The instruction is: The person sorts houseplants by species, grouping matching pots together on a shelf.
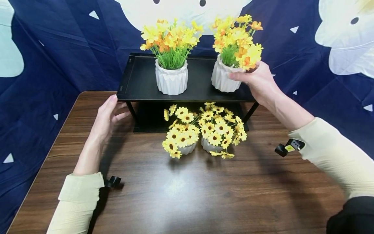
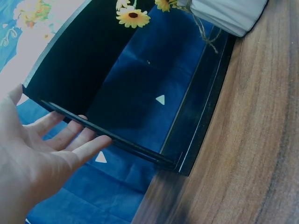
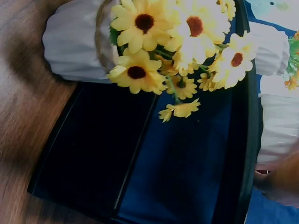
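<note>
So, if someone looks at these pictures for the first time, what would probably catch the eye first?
Probably the orange and yellow flowers in two white pots: one stands on the black shelf, and the right hand holds the other, tilted, towards its right end. Next might come the daisy-like flowers with dark centres, in front of the shelf on the wooden table. The left hand touches the shelf's left end.

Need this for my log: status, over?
Right hand gripping flowerpot, right end of shelf. Left hand touching shelf's left side. Two daisy pots in front.
</note>
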A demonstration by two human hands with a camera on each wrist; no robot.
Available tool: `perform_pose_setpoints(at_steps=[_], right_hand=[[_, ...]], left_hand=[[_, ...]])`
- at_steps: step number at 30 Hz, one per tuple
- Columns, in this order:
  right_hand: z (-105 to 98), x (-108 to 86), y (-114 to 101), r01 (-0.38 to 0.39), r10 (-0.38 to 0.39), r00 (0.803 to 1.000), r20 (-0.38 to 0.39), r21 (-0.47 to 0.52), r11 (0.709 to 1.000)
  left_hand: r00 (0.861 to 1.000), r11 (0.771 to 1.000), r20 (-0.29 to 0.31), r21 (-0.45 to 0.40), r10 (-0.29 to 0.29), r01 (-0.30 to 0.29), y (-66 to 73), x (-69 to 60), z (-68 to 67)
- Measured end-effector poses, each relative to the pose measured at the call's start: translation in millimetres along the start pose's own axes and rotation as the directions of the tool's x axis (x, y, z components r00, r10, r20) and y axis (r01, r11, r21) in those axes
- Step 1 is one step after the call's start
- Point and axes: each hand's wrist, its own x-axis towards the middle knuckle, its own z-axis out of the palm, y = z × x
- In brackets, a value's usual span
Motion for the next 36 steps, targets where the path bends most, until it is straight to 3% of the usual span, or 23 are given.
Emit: perform_pose_setpoints(at_steps=[8,15,28,36], right_hand=[[-4,3.5,2,-0.029,0.028,0.997,0.067,0.010,1.000],[-6,6.1,3,-0.051,0.055,0.996,0.071,-0.062,0.997],[-10,8.9,11,-0.070,0.069,0.985,0.156,0.002,0.998],[-11,9.8,14,-0.056,0.056,0.983,0.177,-0.009,0.998]], left_hand=[[1.000,1.000,0.009,0.004,-0.002,0.002,-0.4,0.9,-1.1],[1.000,1.000,0.014,-0.001,-0.001,0.002,0.3,2.1,-1.8],[1.000,1.000,0.014,0.012,-0.003,0.002,-0.4,2.0,-1.1],[1.000,1.000,0.014,0.012,0.002,-0.002,-0.7,1.5,-1.6]])
